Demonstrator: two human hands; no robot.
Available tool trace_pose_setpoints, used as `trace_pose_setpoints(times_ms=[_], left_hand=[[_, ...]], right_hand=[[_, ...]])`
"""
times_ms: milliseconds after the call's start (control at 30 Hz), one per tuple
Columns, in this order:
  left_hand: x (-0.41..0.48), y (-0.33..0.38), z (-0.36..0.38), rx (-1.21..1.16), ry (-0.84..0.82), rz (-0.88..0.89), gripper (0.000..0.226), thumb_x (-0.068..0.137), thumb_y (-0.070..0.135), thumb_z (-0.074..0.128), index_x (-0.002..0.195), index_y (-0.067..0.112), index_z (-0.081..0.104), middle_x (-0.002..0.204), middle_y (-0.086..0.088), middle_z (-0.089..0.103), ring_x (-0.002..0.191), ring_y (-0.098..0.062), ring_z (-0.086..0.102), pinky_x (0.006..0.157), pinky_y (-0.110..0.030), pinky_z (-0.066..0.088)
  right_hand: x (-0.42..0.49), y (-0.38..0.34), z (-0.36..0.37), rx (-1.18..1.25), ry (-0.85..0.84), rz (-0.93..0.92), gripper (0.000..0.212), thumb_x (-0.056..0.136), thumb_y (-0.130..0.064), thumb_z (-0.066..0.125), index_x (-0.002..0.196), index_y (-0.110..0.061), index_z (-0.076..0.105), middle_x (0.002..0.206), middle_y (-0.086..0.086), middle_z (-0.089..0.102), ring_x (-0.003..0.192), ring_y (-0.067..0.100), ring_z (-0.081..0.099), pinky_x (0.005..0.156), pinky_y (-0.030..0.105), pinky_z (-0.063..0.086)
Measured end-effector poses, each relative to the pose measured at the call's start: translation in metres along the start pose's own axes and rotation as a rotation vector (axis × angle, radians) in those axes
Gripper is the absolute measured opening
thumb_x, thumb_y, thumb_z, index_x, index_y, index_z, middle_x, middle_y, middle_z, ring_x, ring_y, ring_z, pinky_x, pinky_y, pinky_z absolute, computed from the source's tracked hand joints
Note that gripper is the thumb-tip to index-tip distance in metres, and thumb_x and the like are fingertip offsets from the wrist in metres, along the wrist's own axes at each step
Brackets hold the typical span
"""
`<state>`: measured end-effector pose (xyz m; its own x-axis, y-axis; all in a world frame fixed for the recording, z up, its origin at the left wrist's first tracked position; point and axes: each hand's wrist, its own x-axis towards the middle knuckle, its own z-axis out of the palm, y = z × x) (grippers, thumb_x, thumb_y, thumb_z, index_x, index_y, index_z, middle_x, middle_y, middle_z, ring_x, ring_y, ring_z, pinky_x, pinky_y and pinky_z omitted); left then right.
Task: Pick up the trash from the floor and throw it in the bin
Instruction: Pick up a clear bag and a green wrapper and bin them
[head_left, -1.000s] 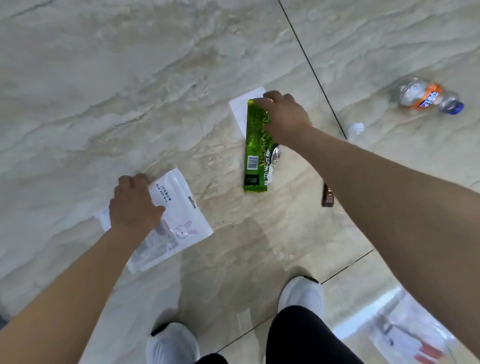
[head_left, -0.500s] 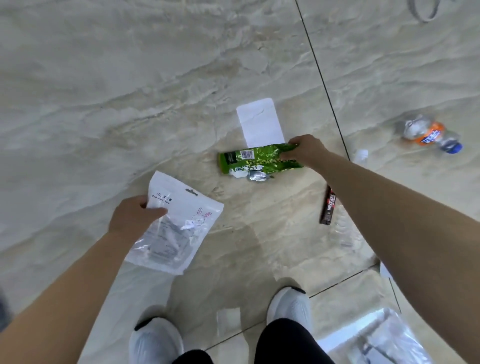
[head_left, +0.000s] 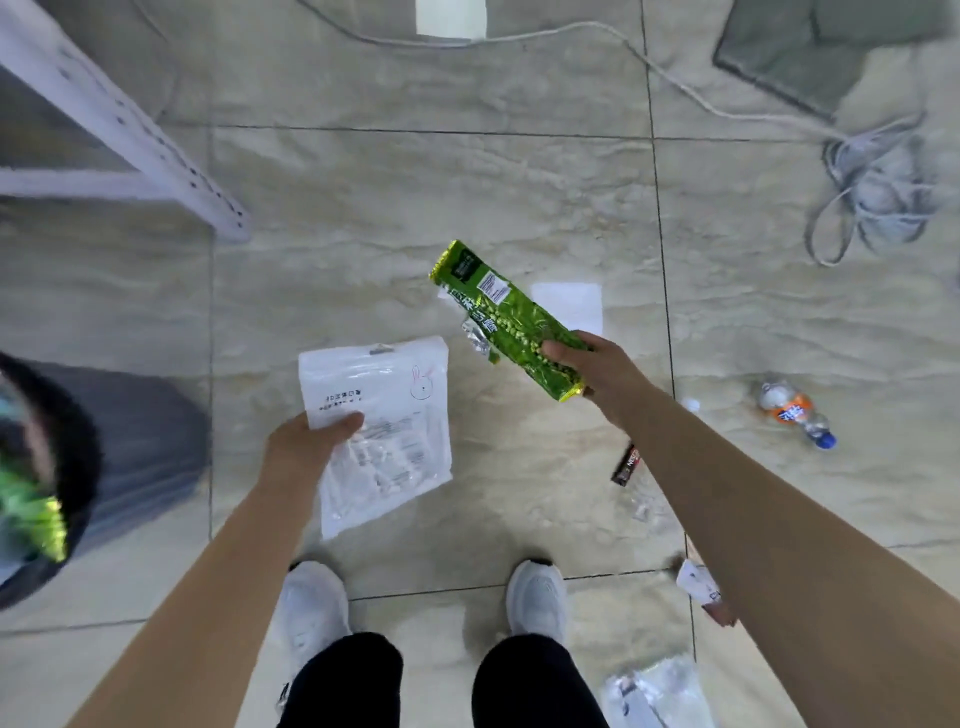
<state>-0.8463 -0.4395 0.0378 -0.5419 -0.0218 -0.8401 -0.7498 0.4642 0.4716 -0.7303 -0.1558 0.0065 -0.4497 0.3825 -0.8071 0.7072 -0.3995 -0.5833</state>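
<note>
My left hand grips a white plastic pouch with a rabbit drawing, held above the floor. My right hand grips the lower end of a green snack bag, which slants up to the left with a crumpled silver wrapper beside it. A bin with a black liner stands at the far left, with green packaging inside. On the floor lie a white paper, a dark sachet, an orange-labelled bottle and a white cap.
A white metal frame leg slants across the upper left. A coiled grey cable and a grey mat lie at the upper right. More wrappers lie by my right shoe, and a small packet sits under my right arm.
Both hands have lifted their items off the floor and I have straightened up. The view now takes in the bin at the left, the frame and the cable.
</note>
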Motion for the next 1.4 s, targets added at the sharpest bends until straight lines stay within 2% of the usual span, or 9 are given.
trace_pose_setpoints(times_ms=[167,433,533,600,700,800,933,1067,1400], left_hand=[[-0.068,0.032,-0.079,-0.185,0.028,0.026,0.038,0.082,0.010,0.071,0.119,0.002,0.064,0.120,-0.018,0.067,0.108,-0.036,0.064,0.101,-0.048,0.047],[-0.145,0.053,-0.233,-0.343,0.267,0.096,0.020,0.082,0.013,0.071,0.102,0.012,0.065,0.084,0.000,0.068,0.077,-0.021,0.063,0.070,-0.030,0.050],[-0.157,0.031,-0.294,-0.374,0.358,0.085,0.025,0.082,0.013,0.070,0.107,0.009,0.066,0.101,-0.008,0.070,0.094,-0.029,0.064,0.091,-0.042,0.051],[-0.160,0.012,-0.324,-0.430,0.413,0.073,0.022,0.082,0.011,0.069,0.103,0.012,0.066,0.104,-0.010,0.068,0.089,-0.028,0.063,0.080,-0.036,0.051],[-0.155,-0.013,-0.359,-0.484,0.483,0.058,0.022,0.082,0.006,0.068,0.103,0.011,0.066,0.099,-0.010,0.067,0.071,-0.018,0.061,0.060,-0.023,0.044],[-0.135,-0.029,-0.381,-0.391,0.548,0.067,0.021,0.083,0.007,0.066,0.104,0.010,0.065,0.104,-0.012,0.068,0.080,-0.025,0.065,0.069,-0.028,0.046],[-0.103,-0.040,-0.397,-0.221,0.603,0.076,0.026,0.084,0.013,0.061,0.111,0.012,0.062,0.108,-0.007,0.068,0.097,-0.029,0.063,0.078,-0.032,0.043],[-0.069,-0.044,-0.400,-0.113,0.612,0.085,0.020,0.085,0.011,0.056,0.074,0.025,0.046,0.073,0.010,0.055,0.079,-0.022,0.055,0.066,-0.027,0.040],[-0.001,-0.051,-0.385,0.167,0.530,0.149,0.022,0.083,0.001,0.047,0.099,0.005,0.061,0.096,-0.010,0.054,0.075,-0.025,0.050,0.064,-0.028,0.035]], right_hand=[[-0.068,-0.065,0.057,-0.037,-0.206,-0.024,0.012,0.082,-0.025,0.070,0.094,-0.023,0.068,0.092,-0.001,0.072,0.082,0.013,0.068,0.075,0.025,0.052],[-0.171,-0.128,0.203,-0.114,-0.360,-0.056,0.019,0.083,-0.018,0.068,0.102,-0.016,0.065,0.102,0.008,0.066,0.093,0.023,0.061,0.086,0.032,0.047],[-0.204,-0.130,0.271,-0.179,-0.406,-0.055,0.022,0.083,-0.017,0.069,0.104,-0.013,0.064,0.099,0.009,0.065,0.086,0.022,0.062,0.076,0.027,0.049],[-0.218,-0.124,0.309,-0.241,-0.415,-0.073,0.017,0.083,-0.017,0.070,0.098,-0.013,0.065,0.090,0.008,0.064,0.075,0.017,0.061,0.065,0.021,0.050],[-0.231,-0.106,0.362,-0.317,-0.370,-0.099,0.008,0.080,-0.011,0.072,0.078,-0.013,0.064,0.074,0.006,0.061,0.064,0.015,0.057,0.061,0.020,0.046],[-0.230,-0.084,0.405,-0.398,-0.260,-0.142,0.020,0.079,-0.008,0.073,0.065,-0.015,0.059,0.069,0.009,0.058,0.063,0.020,0.053,0.061,0.026,0.042],[-0.222,-0.053,0.449,-0.613,-0.114,-0.239,0.015,0.078,-0.024,0.072,0.074,-0.016,0.060,0.075,0.009,0.060,0.073,0.021,0.056,0.065,0.026,0.038],[-0.212,-0.033,0.479,-0.723,-0.053,-0.280,0.025,0.083,-0.033,0.065,0.096,-0.012,0.068,0.095,0.015,0.070,0.091,0.029,0.064,0.070,0.029,0.041],[-0.167,-0.016,0.506,-0.859,-0.017,-0.308,0.024,0.088,-0.030,0.056,0.106,-0.018,0.068,0.102,0.011,0.070,0.099,0.032,0.063,0.072,0.030,0.043]])
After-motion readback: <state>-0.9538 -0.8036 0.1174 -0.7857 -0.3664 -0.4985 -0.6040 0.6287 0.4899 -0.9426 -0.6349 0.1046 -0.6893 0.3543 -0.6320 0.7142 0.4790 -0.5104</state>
